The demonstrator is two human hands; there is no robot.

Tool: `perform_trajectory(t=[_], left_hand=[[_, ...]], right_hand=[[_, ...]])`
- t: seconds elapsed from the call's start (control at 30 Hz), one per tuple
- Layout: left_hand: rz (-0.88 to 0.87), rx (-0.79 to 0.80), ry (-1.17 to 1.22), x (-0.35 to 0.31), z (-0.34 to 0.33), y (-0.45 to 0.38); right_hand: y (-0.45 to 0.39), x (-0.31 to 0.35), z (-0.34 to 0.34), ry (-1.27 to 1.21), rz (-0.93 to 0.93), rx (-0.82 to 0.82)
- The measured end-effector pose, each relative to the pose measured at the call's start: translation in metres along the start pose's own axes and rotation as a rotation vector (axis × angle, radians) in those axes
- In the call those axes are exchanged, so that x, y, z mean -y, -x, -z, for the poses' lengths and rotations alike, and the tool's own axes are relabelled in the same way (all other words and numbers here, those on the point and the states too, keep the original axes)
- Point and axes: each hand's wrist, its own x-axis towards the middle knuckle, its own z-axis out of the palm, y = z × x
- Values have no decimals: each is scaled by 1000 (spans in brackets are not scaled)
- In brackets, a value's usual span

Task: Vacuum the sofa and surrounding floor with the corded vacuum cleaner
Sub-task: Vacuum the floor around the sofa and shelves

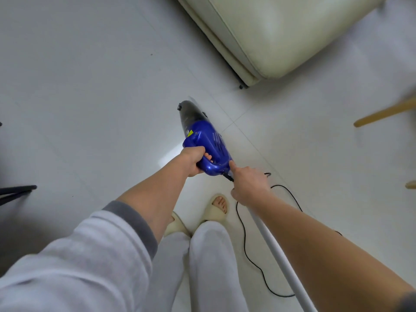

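My left hand (194, 160) grips the handle of the blue handheld vacuum cleaner (207, 140), whose dark nozzle end points away from me over the white tiled floor (90, 86). My right hand (248, 186) holds the top of a white extension tube (279, 255) that runs down to the lower right, and its index finger is stretched out against the vacuum's rear. The black power cord (244, 246) leaves the vacuum's back and loops over the floor on my right. The cream sofa (281, 30) stands at the upper right, its corner a short way beyond the nozzle.
My feet in beige slippers (219, 207) stand right below the vacuum. A light wooden furniture leg (382, 113) juts in at the right edge. Black tripod-like legs (18, 190) lie at the left edge.
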Motion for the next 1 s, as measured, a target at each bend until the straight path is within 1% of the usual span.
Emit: perform_trajectory(t=[0.13, 0.27, 0.5, 0.7, 1.0], left_hand=[[-2, 10, -103, 2, -31, 5], [-7, 12, -158, 6, -63, 11], [-40, 24, -171, 20, -87, 9], [-38, -12, -116, 28, -68, 8], [-17, -72, -43, 26, -7, 8]], right_hand=[[11, -24, -6, -92, -59, 11], [20, -47, -14, -164, -109, 13], [27, -71, -21, -180, -152, 18], [29, -59, -22, -154, -116, 67], [11, -16, -22, -60, -7, 77]])
